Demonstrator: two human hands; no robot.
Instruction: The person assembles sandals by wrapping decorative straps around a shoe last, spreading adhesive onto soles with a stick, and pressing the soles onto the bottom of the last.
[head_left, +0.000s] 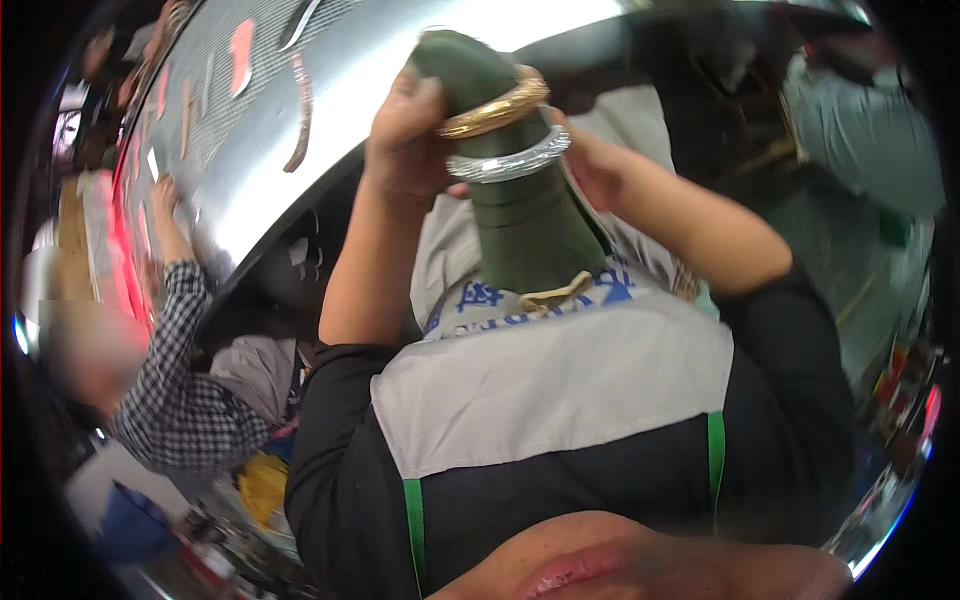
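Observation:
In front of my apron I hold a dark green shoe last (520, 215), its rounded end up and a wider part down by my waist. A gold textured strap (497, 110) and a silver textured strap (510, 158) cross it. A pale cord (556, 292) hangs at its lower end. My left hand (408, 135) grips the last's upper left side, with the thumb blurred near the gold strap. On the other side my right hand (592, 165) closes on its edge beside the silver strap; some of its fingers are hidden behind.
A shiny metal-edged work surface (325, 110) curves along the upper left, with pink pieces (241, 58) and a brown strip (300, 115) on it. To the left, a co-worker in a checked sleeve (180, 320) reaches onto it. Grey clothing (860, 140) shows at the upper right.

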